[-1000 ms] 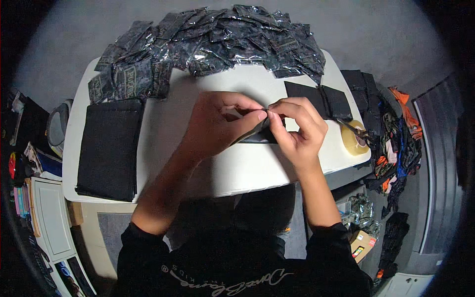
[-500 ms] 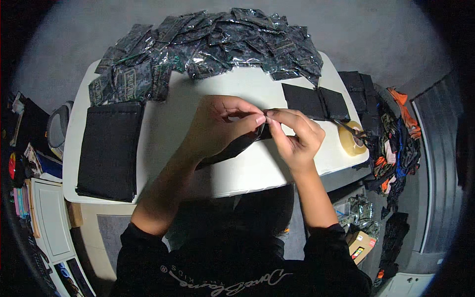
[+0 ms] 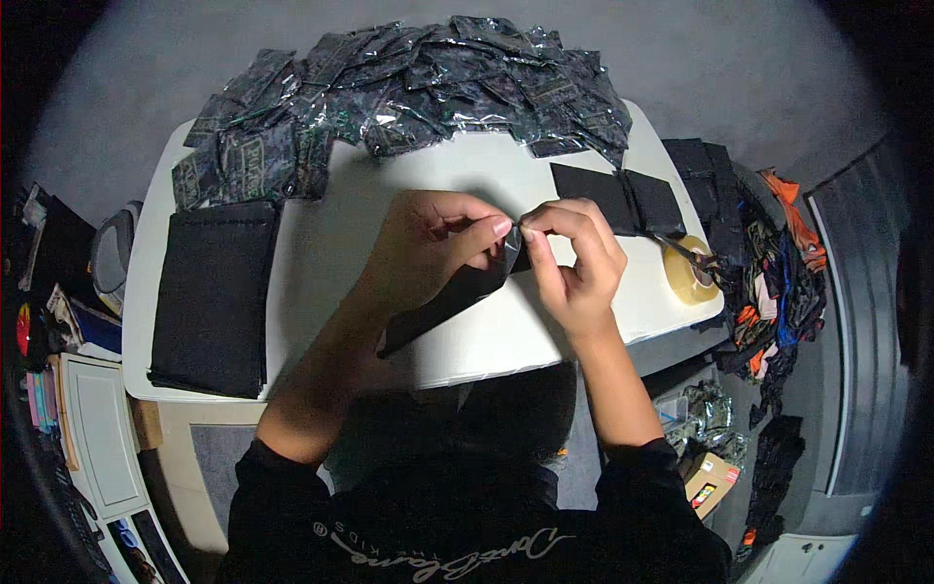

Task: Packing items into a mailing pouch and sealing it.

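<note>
Over the middle of the white table, both my hands pinch the upper edge of a flat black bag-like piece (image 3: 452, 300), its kind not fully clear. My left hand (image 3: 433, 238) is closed, thumb and forefinger on that edge. Right beside it, my right hand (image 3: 584, 258) pinches the same edge. A strip of shiny clear film shows between the two hands. The rest of the piece slants down to the left, partly behind my left hand and forearm.
Shiny packets with a dark pattern (image 3: 438, 88) are heaped along the table's (image 3: 389, 180) far side. A stack of black flat pieces (image 3: 212, 302) lies left. Folded black pieces (image 3: 593, 198), scissors (image 3: 681, 249) and a tape roll (image 3: 689, 277) lie right. Beyond is a clothes pile (image 3: 773, 292).
My fingertips have come slightly apart, and clear film now shows between them. More of the black piece's lower left part is in sight. My right hand has shifted slightly left.
</note>
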The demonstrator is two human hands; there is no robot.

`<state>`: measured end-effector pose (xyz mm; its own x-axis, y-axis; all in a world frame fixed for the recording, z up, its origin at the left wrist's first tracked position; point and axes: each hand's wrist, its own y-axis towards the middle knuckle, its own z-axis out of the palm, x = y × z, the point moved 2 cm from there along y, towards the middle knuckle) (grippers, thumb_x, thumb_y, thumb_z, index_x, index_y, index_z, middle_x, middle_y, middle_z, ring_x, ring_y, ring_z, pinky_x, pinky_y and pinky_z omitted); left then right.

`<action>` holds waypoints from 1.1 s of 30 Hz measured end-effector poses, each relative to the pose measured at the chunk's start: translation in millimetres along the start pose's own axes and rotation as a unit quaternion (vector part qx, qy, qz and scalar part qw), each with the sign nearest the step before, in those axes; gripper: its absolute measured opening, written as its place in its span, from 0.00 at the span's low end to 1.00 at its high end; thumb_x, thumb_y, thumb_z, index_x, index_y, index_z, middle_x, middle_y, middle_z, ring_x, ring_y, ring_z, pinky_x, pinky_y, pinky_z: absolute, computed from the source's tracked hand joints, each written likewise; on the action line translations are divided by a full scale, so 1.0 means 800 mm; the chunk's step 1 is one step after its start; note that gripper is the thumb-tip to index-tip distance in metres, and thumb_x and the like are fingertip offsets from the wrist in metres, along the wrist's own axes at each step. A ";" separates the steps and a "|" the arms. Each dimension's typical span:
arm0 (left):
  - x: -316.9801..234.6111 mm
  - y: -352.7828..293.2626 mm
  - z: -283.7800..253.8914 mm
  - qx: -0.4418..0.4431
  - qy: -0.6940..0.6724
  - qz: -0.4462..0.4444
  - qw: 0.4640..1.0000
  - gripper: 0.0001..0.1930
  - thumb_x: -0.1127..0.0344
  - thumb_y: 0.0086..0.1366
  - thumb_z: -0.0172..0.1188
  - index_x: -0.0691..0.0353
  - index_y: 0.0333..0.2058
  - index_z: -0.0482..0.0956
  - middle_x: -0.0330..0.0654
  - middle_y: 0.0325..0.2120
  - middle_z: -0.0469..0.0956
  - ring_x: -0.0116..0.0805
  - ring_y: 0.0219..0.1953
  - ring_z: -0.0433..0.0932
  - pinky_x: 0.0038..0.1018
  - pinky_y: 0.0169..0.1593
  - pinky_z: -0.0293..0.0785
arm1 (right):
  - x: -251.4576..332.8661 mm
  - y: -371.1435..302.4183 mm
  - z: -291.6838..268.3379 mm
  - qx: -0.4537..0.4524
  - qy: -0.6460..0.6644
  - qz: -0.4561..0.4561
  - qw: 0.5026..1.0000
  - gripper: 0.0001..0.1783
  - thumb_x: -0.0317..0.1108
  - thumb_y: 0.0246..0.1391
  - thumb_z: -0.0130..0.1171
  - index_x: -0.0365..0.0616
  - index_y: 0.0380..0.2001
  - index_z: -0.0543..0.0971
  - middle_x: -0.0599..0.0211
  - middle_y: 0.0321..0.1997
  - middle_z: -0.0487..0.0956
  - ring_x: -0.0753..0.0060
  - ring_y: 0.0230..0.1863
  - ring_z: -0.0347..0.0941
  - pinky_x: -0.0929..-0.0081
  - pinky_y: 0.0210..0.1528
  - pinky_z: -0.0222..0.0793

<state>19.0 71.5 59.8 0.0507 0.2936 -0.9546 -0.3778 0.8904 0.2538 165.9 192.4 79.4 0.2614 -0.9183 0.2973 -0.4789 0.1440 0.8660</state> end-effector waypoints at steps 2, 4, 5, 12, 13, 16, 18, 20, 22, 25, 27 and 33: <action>0.000 0.001 0.003 -0.006 0.028 -0.019 0.999 0.09 0.68 0.72 0.63 0.69 0.39 0.86 0.40 0.28 0.85 0.22 0.31 0.81 0.20 0.35 0.78 | -0.002 -0.003 0.000 0.011 -0.001 0.004 1.000 0.09 0.19 0.53 0.68 0.36 0.37 0.80 0.57 0.37 0.82 0.60 0.38 0.81 0.69 0.41 0.77; 0.001 -0.001 0.001 -0.003 0.009 -0.010 1.000 0.09 0.68 0.72 0.63 0.69 0.39 0.86 0.40 0.28 0.85 0.22 0.31 0.81 0.20 0.35 0.78 | -0.002 -0.002 0.003 0.028 0.005 0.021 0.999 0.09 0.19 0.54 0.66 0.36 0.38 0.78 0.56 0.38 0.80 0.57 0.39 0.79 0.67 0.42 0.76; 0.001 -0.003 0.000 0.001 -0.011 -0.002 1.000 0.09 0.68 0.72 0.63 0.69 0.39 0.86 0.40 0.28 0.85 0.23 0.31 0.82 0.21 0.35 0.78 | -0.001 -0.002 0.004 0.028 0.007 0.021 0.999 0.09 0.19 0.54 0.66 0.36 0.38 0.78 0.56 0.38 0.80 0.57 0.39 0.79 0.67 0.42 0.76; 0.003 0.000 -0.002 0.017 0.006 0.013 1.000 0.09 0.68 0.72 0.64 0.68 0.37 0.86 0.39 0.28 0.85 0.23 0.30 0.81 0.22 0.34 0.77 | -0.006 -0.007 0.002 0.025 0.045 0.056 0.997 0.09 0.21 0.54 0.67 0.37 0.38 0.80 0.56 0.39 0.81 0.58 0.41 0.79 0.68 0.44 0.74; 0.002 -0.001 -0.003 0.013 0.025 0.016 0.999 0.09 0.68 0.71 0.64 0.68 0.37 0.86 0.39 0.28 0.85 0.22 0.30 0.81 0.22 0.34 0.76 | -0.005 -0.006 0.002 0.024 0.067 0.060 0.996 0.09 0.22 0.53 0.68 0.37 0.38 0.81 0.56 0.40 0.82 0.58 0.41 0.79 0.68 0.44 0.74; 0.002 -0.001 -0.007 -0.003 0.071 0.045 0.996 0.08 0.68 0.71 0.64 0.68 0.36 0.86 0.38 0.28 0.84 0.22 0.31 0.80 0.23 0.34 0.76 | 0.000 0.009 -0.003 0.052 0.068 0.080 0.993 0.08 0.25 0.51 0.71 0.39 0.35 0.83 0.60 0.38 0.84 0.62 0.39 0.78 0.68 0.43 0.73; 0.003 -0.002 -0.011 -0.015 0.100 0.072 0.992 0.08 0.68 0.70 0.65 0.68 0.36 0.86 0.38 0.28 0.84 0.22 0.31 0.80 0.23 0.34 0.76 | -0.006 0.007 -0.007 0.075 0.064 0.080 0.992 0.07 0.26 0.51 0.72 0.39 0.33 0.84 0.62 0.36 0.84 0.64 0.38 0.77 0.69 0.43 0.72; 0.008 -0.003 -0.017 -0.034 0.057 0.048 0.997 0.07 0.69 0.70 0.65 0.67 0.37 0.86 0.38 0.29 0.85 0.21 0.34 0.81 0.24 0.37 0.78 | -0.005 0.007 -0.007 0.098 0.061 0.080 0.990 0.07 0.27 0.50 0.73 0.40 0.32 0.84 0.64 0.34 0.84 0.66 0.37 0.76 0.70 0.42 0.71; 0.004 -0.001 -0.015 -0.016 0.000 0.022 1.000 0.06 0.70 0.68 0.66 0.67 0.38 0.86 0.38 0.30 0.85 0.21 0.35 0.81 0.23 0.39 0.79 | -0.003 0.005 -0.009 0.059 0.073 0.122 0.988 0.06 0.27 0.50 0.74 0.40 0.30 0.84 0.67 0.31 0.84 0.69 0.35 0.75 0.72 0.40 0.70; -0.012 -0.009 -0.004 -0.008 0.005 0.017 1.000 0.09 0.71 0.64 0.70 0.66 0.42 0.86 0.38 0.33 0.85 0.22 0.36 0.82 0.24 0.43 0.79 | -0.003 0.005 -0.012 0.058 0.057 0.123 0.989 0.06 0.27 0.50 0.73 0.40 0.30 0.84 0.66 0.31 0.84 0.69 0.34 0.74 0.72 0.40 0.70; -0.018 -0.013 0.002 -0.017 0.067 0.036 0.997 0.13 0.71 0.61 0.72 0.65 0.44 0.86 0.38 0.34 0.85 0.24 0.37 0.81 0.25 0.45 0.78 | -0.002 0.004 -0.012 0.064 0.051 0.114 0.990 0.06 0.27 0.50 0.73 0.40 0.31 0.84 0.66 0.32 0.84 0.69 0.34 0.74 0.72 0.40 0.70; -0.032 -0.016 -0.002 -0.066 0.201 -0.016 0.977 0.14 0.70 0.52 0.80 0.63 0.38 0.88 0.36 0.32 0.86 0.20 0.35 0.80 0.20 0.39 0.74 | -0.010 -0.005 -0.006 0.061 0.087 0.166 0.980 0.10 0.27 0.49 0.74 0.40 0.35 0.85 0.64 0.35 0.84 0.70 0.36 0.77 0.73 0.42 0.71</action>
<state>20.9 52.1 80.7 -0.2924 0.0820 -0.9528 -0.4991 0.8368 0.2252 169.5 201.1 75.2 0.2075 -0.7503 0.6277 -0.6560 0.3693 0.6583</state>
